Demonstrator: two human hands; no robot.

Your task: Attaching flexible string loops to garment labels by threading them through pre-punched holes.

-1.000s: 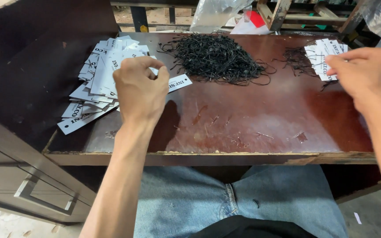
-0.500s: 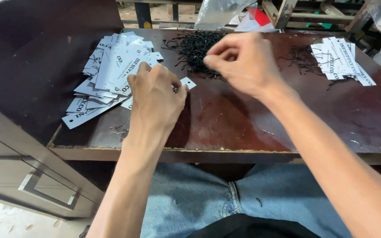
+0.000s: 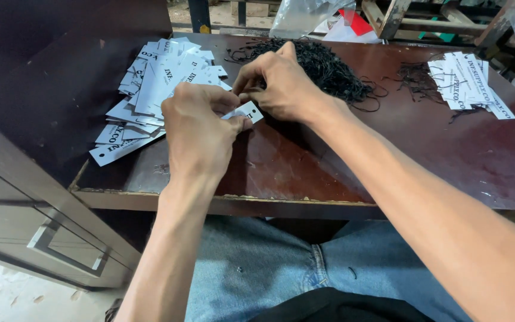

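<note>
I see my left hand (image 3: 198,128) at the middle of the frame, its fingers curled tight around a white tag (image 3: 247,111) with a punched hole near its free end. The tag sticks out to the right from between the thumb and the other fingers, just above the table (image 3: 305,173). My right hand (image 3: 281,80) sits just above and to the right of it, the fingertips pinched together right at the tag's upper edge; I cannot tell whether they grip a cord or only touch the tag, since the fingers hide that spot.

Behind the right hand, at the upper middle of the frame, lies a heap of black cords (image 3: 335,71), touching or nearly touching the back of that hand. At the upper left, a loose spread of white tags (image 3: 150,89) fans out over the dark red table top, with the lowest one lying near the table's front edge. At the upper right lies a second pile of tags (image 3: 466,83), these with black cords tangled among them, well apart from both hands.

At the lower left I see a grey drawer front with a metal handle (image 3: 61,250). Blue jeans (image 3: 257,268) fill the bottom middle of the frame, under the table edge. Clear plastic and wooden frames sit beyond the table along the top.
</note>
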